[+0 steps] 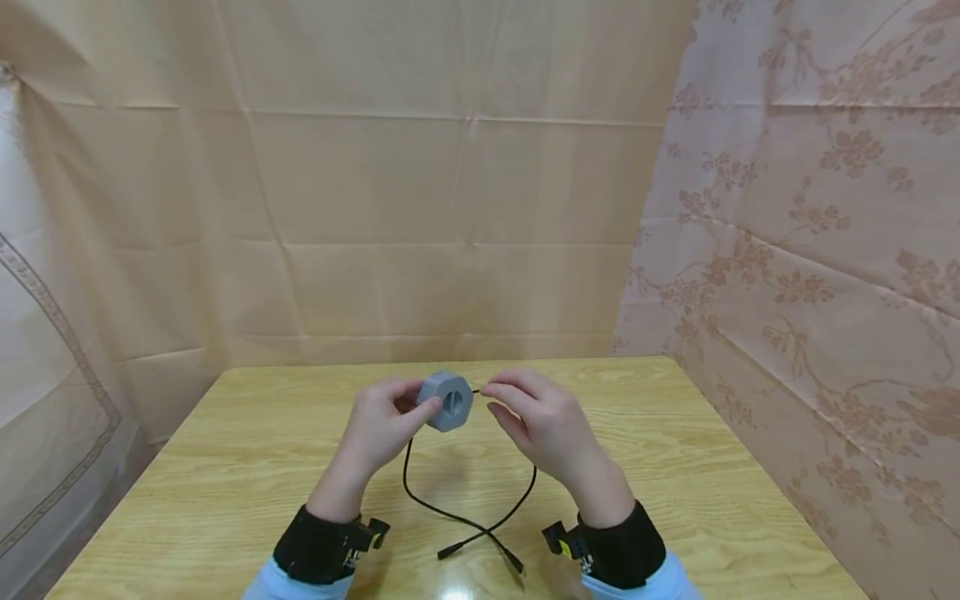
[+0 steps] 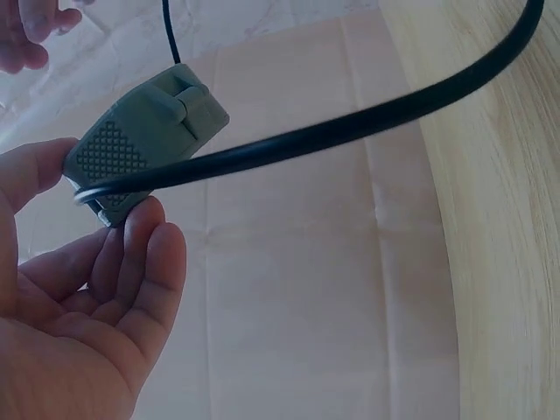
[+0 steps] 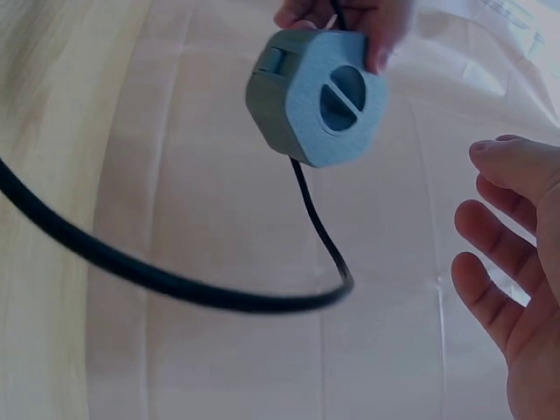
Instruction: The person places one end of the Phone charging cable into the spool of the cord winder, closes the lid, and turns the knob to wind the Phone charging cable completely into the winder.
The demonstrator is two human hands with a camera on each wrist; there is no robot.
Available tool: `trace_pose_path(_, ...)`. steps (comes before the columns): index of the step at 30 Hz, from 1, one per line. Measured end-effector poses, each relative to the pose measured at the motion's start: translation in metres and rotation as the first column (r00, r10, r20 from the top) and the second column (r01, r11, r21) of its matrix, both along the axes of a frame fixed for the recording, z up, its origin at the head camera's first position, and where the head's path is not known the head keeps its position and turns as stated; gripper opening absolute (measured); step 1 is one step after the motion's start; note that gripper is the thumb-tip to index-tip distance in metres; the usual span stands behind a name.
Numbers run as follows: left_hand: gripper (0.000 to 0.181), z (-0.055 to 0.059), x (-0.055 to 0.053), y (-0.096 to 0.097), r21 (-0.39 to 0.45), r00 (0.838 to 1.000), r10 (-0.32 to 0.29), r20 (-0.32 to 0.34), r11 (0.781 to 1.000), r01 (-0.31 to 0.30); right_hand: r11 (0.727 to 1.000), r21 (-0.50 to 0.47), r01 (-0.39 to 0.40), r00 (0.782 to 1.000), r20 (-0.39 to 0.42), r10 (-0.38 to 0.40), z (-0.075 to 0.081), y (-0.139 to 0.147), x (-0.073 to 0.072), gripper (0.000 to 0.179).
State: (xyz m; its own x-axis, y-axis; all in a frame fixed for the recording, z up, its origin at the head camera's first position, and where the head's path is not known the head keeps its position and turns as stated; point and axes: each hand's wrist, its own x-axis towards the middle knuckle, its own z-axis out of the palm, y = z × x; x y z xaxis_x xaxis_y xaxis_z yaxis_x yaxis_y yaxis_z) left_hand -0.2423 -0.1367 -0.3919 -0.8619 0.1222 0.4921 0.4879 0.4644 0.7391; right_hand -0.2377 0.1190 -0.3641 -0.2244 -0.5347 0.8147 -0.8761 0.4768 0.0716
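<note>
A grey hexagonal cable winder (image 1: 446, 402) is raised above the table, a round recess split by a bar in its face. My left hand (image 1: 386, 421) grips its left side between thumb and fingers. In the left wrist view, the winder (image 2: 149, 140) shows a studded side and a small lever-like part. A thin black cable (image 3: 319, 219) comes out of both sides and loops down to the table. My right hand (image 1: 543, 417) hovers at the winder's right, fingers loosely bent. The right wrist view shows that hand (image 3: 516, 245) apart from the cable, with nothing between its fingers.
Both cable ends, black plugs (image 1: 450, 551) (image 1: 513, 562), lie crossed near the front of the wooden table (image 1: 262, 442). A beige cloth (image 1: 420, 208) hangs behind the table and a floral cloth (image 1: 795, 250) along the right. Black bands with small cameras circle both wrists.
</note>
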Motion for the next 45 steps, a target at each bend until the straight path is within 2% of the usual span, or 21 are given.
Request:
trace_pose_path(6, 0.026, 0.0, 0.0, 0.001, -0.003, 0.999, -0.032, 0.018, 0.999, 0.032, 0.998, 0.045, 0.036, 0.999, 0.004, -0.036, -0.01, -0.01, -0.004, 0.029)
trace_pose_path(10, 0.024, 0.0, 0.0, 0.002, -0.007, 0.999, -0.043, 0.03, 0.999, 0.043, 0.998, 0.049, 0.051, 0.999, 0.003, -0.051, -0.019, -0.016, -0.009, 0.026)
trace_pose_path(19, 0.02, 0.0, 0.001, 0.004, -0.012, 0.996, -0.079, 0.041, 0.997, 0.08, 0.99, 0.089, 0.11, 0.992, 0.054, -0.115, -0.033, -0.026, -0.011, 0.019)
trace_pose_path(30, 0.024, 0.0, 0.001, 0.004, 0.011, 0.982, -0.153, 0.111, 0.988, 0.153, 0.986, 0.102, 0.129, 0.988, 0.076, -0.137, -0.035, -0.025, -0.011, 0.022)
trace_pose_path(37, 0.027, 0.001, 0.002, 0.003, 0.015, 0.974, -0.181, 0.136, 0.984, 0.18, 0.99, 0.073, 0.124, 0.991, 0.046, -0.128, -0.035, -0.023, -0.012, 0.023)
trace_pose_path(45, 0.029, 0.002, 0.003, 0.004, 0.02, 0.967, -0.22, 0.129, 0.976, 0.219, 0.979, 0.016, 0.202, 0.979, 0.022, -0.203, -0.034, -0.024, -0.01, 0.019)
